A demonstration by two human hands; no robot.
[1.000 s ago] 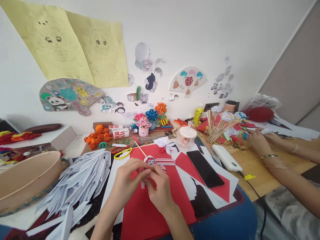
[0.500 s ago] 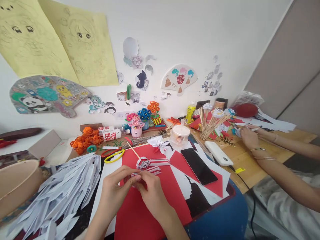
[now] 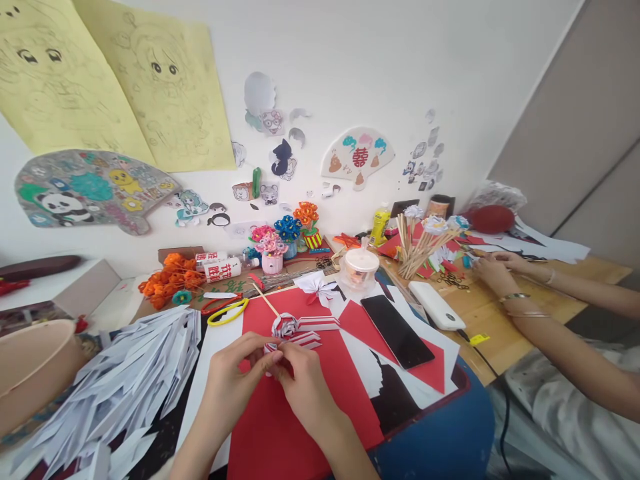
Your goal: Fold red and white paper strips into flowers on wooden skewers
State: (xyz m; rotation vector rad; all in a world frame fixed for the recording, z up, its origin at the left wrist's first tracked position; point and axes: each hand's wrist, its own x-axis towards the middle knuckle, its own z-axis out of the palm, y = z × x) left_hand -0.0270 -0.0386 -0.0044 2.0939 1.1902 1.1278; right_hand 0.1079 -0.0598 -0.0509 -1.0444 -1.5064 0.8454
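My left hand (image 3: 235, 373) and my right hand (image 3: 303, 380) meet over a red paper sheet (image 3: 300, 427). Both pinch a small red-and-white folded paper strip (image 3: 295, 342) between their fingertips. Just beyond lies a rolled paper flower (image 3: 285, 325) on a thin wooden stick (image 3: 264, 300). The part of the strip inside my fingers is hidden.
A pile of cut white paper strips (image 3: 125, 380) lies at the left by a beige basin (image 3: 35, 367). A black phone (image 3: 397, 332), a white power bank (image 3: 437, 305), yellow scissors (image 3: 227, 311) and a cup of sticks (image 3: 417, 250) stand beyond. Another person's arms (image 3: 540, 320) work at the right.
The view swung to the right in the first half second, then barely moved. My hands stay pinched on the strip, the fingertips shifting slightly. The other person's hands moved a little.
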